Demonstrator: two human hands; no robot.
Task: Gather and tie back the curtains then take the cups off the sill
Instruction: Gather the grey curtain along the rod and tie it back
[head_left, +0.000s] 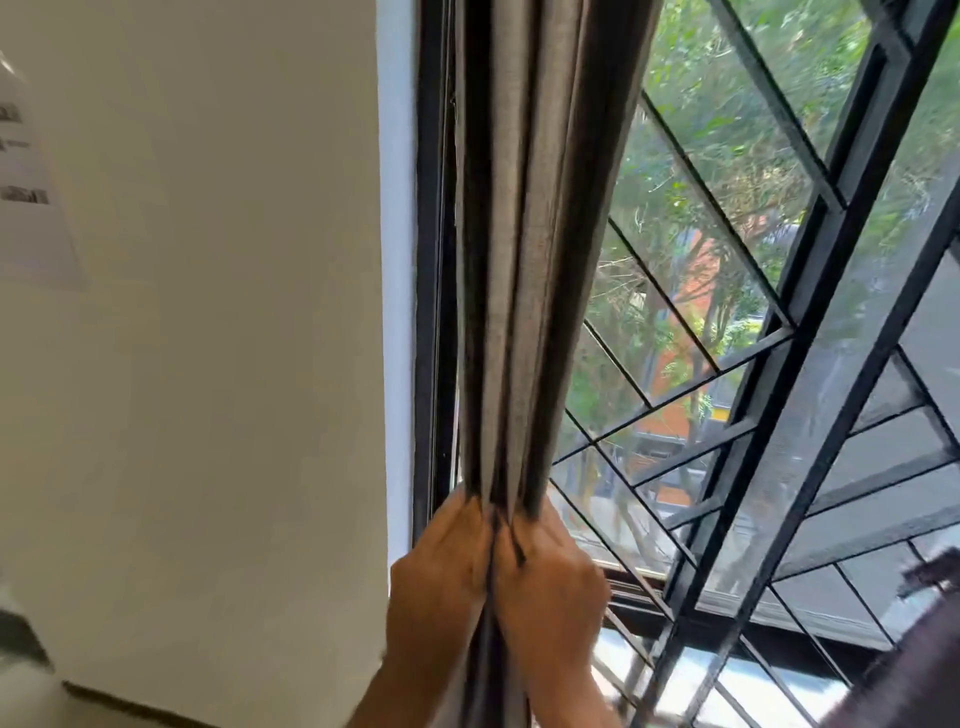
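Both hands, left hand (436, 577) and right hand (550, 582), clench the gathered curtain (524, 260) just beside the window frame (431, 312), so gathering looks done and tying likely comes next; no tie-back or cups show.

- Curtain (524, 260): grey-brown fabric bunched into tight upright pleats, hanging just right of the black window frame (434, 312), narrowing toward its lower part.
- No cups can be made out.
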